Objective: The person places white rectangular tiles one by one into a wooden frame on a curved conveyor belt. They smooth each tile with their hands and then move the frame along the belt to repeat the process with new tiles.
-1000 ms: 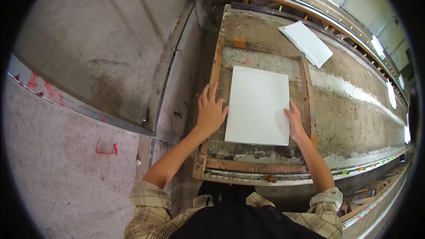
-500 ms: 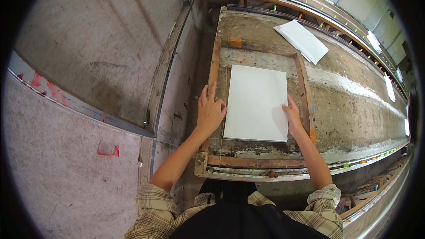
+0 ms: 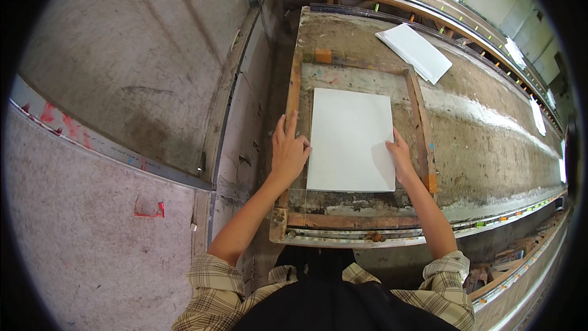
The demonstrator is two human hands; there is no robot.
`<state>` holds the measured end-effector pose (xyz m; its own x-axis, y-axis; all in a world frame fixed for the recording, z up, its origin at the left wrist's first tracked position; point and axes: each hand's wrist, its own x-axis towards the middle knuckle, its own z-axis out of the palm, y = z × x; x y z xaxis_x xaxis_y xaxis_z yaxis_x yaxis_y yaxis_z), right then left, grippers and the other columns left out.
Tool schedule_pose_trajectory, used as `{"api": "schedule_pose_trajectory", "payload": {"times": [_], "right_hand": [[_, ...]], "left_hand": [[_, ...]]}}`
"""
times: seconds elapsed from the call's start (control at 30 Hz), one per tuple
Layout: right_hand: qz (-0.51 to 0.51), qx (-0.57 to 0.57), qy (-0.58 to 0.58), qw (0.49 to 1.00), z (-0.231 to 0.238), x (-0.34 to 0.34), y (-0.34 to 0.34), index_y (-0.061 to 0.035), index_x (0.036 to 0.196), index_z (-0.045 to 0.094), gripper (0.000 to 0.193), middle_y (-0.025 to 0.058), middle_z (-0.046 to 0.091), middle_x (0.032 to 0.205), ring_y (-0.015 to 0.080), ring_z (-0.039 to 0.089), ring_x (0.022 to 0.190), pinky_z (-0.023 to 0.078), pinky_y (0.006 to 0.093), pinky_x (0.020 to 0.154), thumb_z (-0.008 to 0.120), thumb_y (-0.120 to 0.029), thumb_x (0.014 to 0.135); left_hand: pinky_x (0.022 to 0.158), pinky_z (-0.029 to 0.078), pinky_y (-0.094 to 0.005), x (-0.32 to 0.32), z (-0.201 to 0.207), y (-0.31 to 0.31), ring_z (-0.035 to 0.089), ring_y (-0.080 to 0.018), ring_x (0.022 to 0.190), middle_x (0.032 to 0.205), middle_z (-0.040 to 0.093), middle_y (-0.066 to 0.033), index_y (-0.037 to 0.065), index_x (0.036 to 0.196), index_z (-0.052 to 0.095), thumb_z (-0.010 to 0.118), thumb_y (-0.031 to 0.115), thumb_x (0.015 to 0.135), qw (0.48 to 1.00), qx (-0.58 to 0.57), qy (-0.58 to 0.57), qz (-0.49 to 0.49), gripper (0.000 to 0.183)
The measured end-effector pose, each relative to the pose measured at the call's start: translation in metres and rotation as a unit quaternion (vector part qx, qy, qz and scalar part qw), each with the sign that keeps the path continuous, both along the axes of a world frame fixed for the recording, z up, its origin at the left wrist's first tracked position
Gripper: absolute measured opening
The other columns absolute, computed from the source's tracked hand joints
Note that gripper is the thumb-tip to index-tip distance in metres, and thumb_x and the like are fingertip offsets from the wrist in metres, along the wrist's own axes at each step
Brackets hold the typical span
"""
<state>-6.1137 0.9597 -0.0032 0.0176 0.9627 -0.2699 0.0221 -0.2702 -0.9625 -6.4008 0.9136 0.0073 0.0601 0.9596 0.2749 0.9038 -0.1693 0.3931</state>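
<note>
Sheet [image 3: 350, 140] already flat inside wooden frame [image 3: 293, 95] on desk [image 3: 490, 141], looks squared up; judging by that, placing done, only final nudge/press left. L hand [image 3: 288, 152] open, fingers spread, palm down at sheet's left edge, over frame rail. R hand [image 3: 401, 158] open, fingertips on sheet's lower right edge. Nothing gripped. Farther back: stack of white sheets [image 3: 414, 52], well apart.

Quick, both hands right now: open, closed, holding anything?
Left hand: open, flat at the left edge of the white sheet, gripping nothing.
Right hand: open, resting on the sheet's right edge.
</note>
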Motion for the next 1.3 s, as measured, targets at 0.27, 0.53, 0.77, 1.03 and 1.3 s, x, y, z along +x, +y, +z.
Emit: {"api": "schedule_pose_trajectory", "payload": {"times": [0.27, 0.53, 0.77, 1.03, 1.3], "right_hand": [[0.021, 0.200, -0.392, 0.897, -0.018, -0.003, 0.011, 0.0008, 0.132, 0.041, 0.051, 0.0235, 0.053, 0.104, 0.0346, 0.052, 0.095, 0.041, 0.0388, 0.086, 0.053, -0.012, 0.085], [-0.001, 0.246, -0.426, 0.871, -0.037, -0.003, 0.016, 0.0044, 0.128, 0.042, 0.051, 0.0233, 0.045, 0.104, 0.0366, 0.039, 0.101, 0.034, 0.0436, 0.090, 0.055, -0.011, 0.082], [-0.029, 0.259, -0.459, 0.849, -0.039, -0.007, 0.005, 0.0048, 0.126, 0.044, 0.049, 0.0209, 0.042, 0.110, 0.0353, 0.036, 0.104, 0.032, 0.0443, 0.091, 0.055, -0.010, 0.080], [-0.030, 0.231, -0.520, 0.821, -0.035, -0.014, -0.005, 0.0039, 0.126, 0.044, 0.050, 0.0170, 0.042, 0.110, 0.0322, 0.035, 0.105, 0.030, 0.0437, 0.090, 0.056, -0.012, 0.081], [0.013, 0.252, -0.611, 0.750, -0.033, -0.022, -0.007, 0.0050, 0.131, 0.037, 0.053, 0.0199, 0.037, 0.128, 0.0340, 0.033, 0.119, 0.027, 0.0456, 0.097, 0.049, -0.016, 0.084]], "left_hand": [[0.105, 0.022, -0.0532, -0.001, 0.007, -0.004, 0.021, -0.0393, 0.131, 0.145, 0.024, -0.0144, 0.004, 0.070, 0.064, 0.072, 0.014, 0.072, 1.000, -0.022, -0.014, 0.007, 0.013], [0.105, 0.021, -0.0534, 0.004, 0.010, -0.001, 0.022, -0.0404, 0.130, 0.144, 0.027, -0.0156, 0.003, 0.069, 0.064, 0.073, 0.012, 0.071, 1.000, -0.016, -0.012, 0.000, 0.013], [0.105, 0.020, -0.0544, 0.003, 0.006, 0.002, 0.023, -0.0412, 0.130, 0.144, 0.028, -0.0161, 0.003, 0.068, 0.066, 0.073, 0.012, 0.070, 1.000, -0.009, -0.004, 0.000, 0.012], [0.106, 0.020, -0.0550, 0.007, 0.008, 0.001, 0.022, -0.0403, 0.130, 0.142, 0.030, -0.0180, 0.001, 0.070, 0.067, 0.070, 0.012, 0.072, 0.999, -0.009, 0.035, -0.007, 0.012], [0.107, 0.020, -0.0499, 0.050, -0.007, -0.021, 0.017, -0.0409, 0.133, 0.139, 0.027, -0.0291, -0.017, 0.109, 0.053, 0.056, 0.031, 0.085, 0.964, -0.069, 0.252, -0.046, 0.054]]}}
